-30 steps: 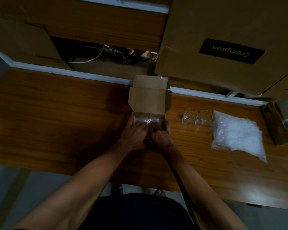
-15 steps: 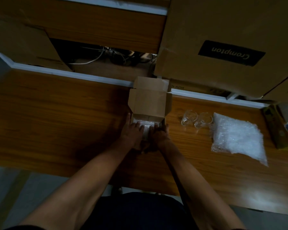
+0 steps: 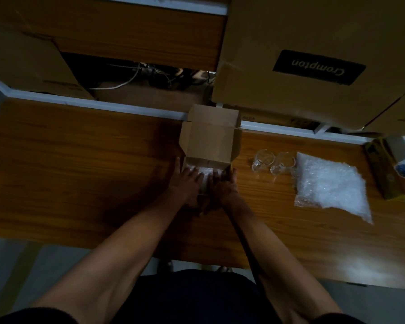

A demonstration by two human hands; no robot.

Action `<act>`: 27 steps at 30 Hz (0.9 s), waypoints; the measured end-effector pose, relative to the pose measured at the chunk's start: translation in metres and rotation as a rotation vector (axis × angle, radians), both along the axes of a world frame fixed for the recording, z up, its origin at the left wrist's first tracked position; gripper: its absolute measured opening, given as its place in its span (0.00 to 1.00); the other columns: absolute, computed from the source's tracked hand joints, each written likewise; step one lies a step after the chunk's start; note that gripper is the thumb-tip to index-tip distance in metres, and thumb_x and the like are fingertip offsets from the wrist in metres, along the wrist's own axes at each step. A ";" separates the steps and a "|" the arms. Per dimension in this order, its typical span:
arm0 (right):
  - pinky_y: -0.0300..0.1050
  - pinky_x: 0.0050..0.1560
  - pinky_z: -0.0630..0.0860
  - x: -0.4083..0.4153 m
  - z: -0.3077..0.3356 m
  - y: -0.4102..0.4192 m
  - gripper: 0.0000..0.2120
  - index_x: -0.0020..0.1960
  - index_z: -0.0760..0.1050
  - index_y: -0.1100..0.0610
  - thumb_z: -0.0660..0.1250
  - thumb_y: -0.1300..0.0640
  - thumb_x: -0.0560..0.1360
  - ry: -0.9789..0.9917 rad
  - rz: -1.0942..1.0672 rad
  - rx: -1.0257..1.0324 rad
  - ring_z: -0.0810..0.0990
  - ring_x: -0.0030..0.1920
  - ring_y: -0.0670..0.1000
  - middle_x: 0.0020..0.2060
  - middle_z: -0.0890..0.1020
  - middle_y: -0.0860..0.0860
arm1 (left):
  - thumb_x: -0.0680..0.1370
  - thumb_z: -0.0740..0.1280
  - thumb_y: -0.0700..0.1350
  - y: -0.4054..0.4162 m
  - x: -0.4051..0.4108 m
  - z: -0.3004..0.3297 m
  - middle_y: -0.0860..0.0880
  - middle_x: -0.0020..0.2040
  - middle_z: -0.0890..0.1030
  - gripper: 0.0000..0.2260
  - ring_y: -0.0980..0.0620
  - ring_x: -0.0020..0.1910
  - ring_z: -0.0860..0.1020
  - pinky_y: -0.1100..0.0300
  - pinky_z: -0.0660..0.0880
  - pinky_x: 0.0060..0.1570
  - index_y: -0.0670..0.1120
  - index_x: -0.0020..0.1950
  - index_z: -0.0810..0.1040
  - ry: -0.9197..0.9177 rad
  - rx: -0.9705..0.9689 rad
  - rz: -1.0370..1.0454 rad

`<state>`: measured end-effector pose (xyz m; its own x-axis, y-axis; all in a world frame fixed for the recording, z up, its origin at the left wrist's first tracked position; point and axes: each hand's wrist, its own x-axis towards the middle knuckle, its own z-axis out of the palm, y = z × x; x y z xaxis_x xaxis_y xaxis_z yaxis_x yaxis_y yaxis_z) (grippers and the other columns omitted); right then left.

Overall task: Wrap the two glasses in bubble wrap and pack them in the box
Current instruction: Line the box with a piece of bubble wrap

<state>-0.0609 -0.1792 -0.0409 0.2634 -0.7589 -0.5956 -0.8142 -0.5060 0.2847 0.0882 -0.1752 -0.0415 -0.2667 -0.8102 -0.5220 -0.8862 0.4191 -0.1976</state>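
Note:
A small cardboard box (image 3: 209, 141) stands open on the wooden table, its lid flipped up at the back. White bubble wrap (image 3: 205, 173) lies in the box. My left hand (image 3: 187, 181) and my right hand (image 3: 222, 183) rest side by side on it, fingers spread and pressing down, and they hide most of it. Two clear glasses (image 3: 262, 160) (image 3: 282, 163) stand bare to the right of the box, touching each other. A pile of bubble wrap (image 3: 330, 185) lies just right of the glasses.
The wooden table (image 3: 80, 160) has a white back edge. A large Crompton carton (image 3: 313, 57) looms behind the box and glasses. A greenish carton (image 3: 386, 169) sits at the far right. Cables (image 3: 136, 76) lie in the gap behind the table.
Both hands have moved forward from the box's near edge into the box and flattened onto the bubble wrap. The glasses and the pile have stayed put.

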 end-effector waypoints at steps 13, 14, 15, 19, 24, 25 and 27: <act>0.75 0.77 0.37 -0.031 -0.020 0.040 0.25 0.76 0.69 0.53 0.58 0.41 0.84 -0.420 0.051 -0.232 0.75 0.73 0.54 0.74 0.75 0.54 | 0.77 0.67 0.60 0.031 0.012 0.002 0.47 0.78 0.70 0.30 0.46 0.78 0.67 0.26 0.37 0.76 0.52 0.77 0.70 0.257 -0.173 -0.079; 0.74 0.77 0.37 -0.032 -0.022 0.042 0.22 0.74 0.70 0.52 0.57 0.42 0.84 -0.435 0.018 -0.221 0.78 0.69 0.54 0.72 0.77 0.53 | 0.77 0.67 0.59 0.032 0.014 0.000 0.49 0.74 0.74 0.26 0.48 0.76 0.70 0.27 0.37 0.76 0.53 0.74 0.73 0.258 -0.170 -0.085; 0.74 0.77 0.36 -0.031 -0.023 0.042 0.21 0.73 0.71 0.51 0.57 0.43 0.85 -0.435 -0.011 -0.209 0.80 0.67 0.54 0.70 0.78 0.52 | 0.77 0.68 0.58 0.033 0.015 -0.002 0.50 0.72 0.76 0.25 0.49 0.74 0.71 0.26 0.38 0.75 0.53 0.72 0.74 0.254 -0.167 -0.089; 0.72 0.77 0.38 -0.025 -0.009 0.049 0.16 0.68 0.75 0.51 0.59 0.46 0.84 -0.392 -0.002 -0.260 0.83 0.61 0.55 0.62 0.83 0.52 | 0.76 0.70 0.56 0.035 0.016 0.001 0.51 0.68 0.78 0.21 0.49 0.72 0.74 0.26 0.40 0.76 0.54 0.68 0.78 0.247 -0.172 -0.091; 0.70 0.76 0.46 -0.025 -0.008 0.067 0.18 0.70 0.71 0.53 0.62 0.48 0.83 -0.380 -0.004 -0.303 0.83 0.60 0.57 0.61 0.83 0.54 | 0.77 0.69 0.47 0.047 0.020 0.002 0.49 0.69 0.76 0.21 0.46 0.70 0.74 0.31 0.47 0.77 0.53 0.71 0.77 0.253 -0.226 -0.131; 0.69 0.75 0.45 -0.025 -0.011 0.069 0.19 0.71 0.69 0.54 0.62 0.47 0.83 -0.376 -0.017 -0.292 0.84 0.58 0.58 0.60 0.83 0.54 | 0.77 0.68 0.46 0.048 0.022 0.001 0.50 0.68 0.78 0.21 0.47 0.70 0.74 0.32 0.47 0.77 0.53 0.70 0.77 0.256 -0.224 -0.127; 0.68 0.74 0.44 -0.024 -0.014 0.069 0.19 0.71 0.69 0.55 0.60 0.47 0.84 -0.371 -0.030 -0.289 0.84 0.57 0.58 0.58 0.84 0.55 | 0.77 0.67 0.45 0.048 0.024 0.001 0.51 0.65 0.81 0.19 0.47 0.69 0.76 0.32 0.46 0.77 0.53 0.69 0.78 0.258 -0.213 -0.106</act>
<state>-0.0845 -0.1099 -0.0544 0.3938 -0.8904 -0.2284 -0.9007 -0.4234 0.0977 0.1124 -0.1275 -0.0401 -0.4568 -0.8543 -0.2480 -0.8719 0.4852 -0.0655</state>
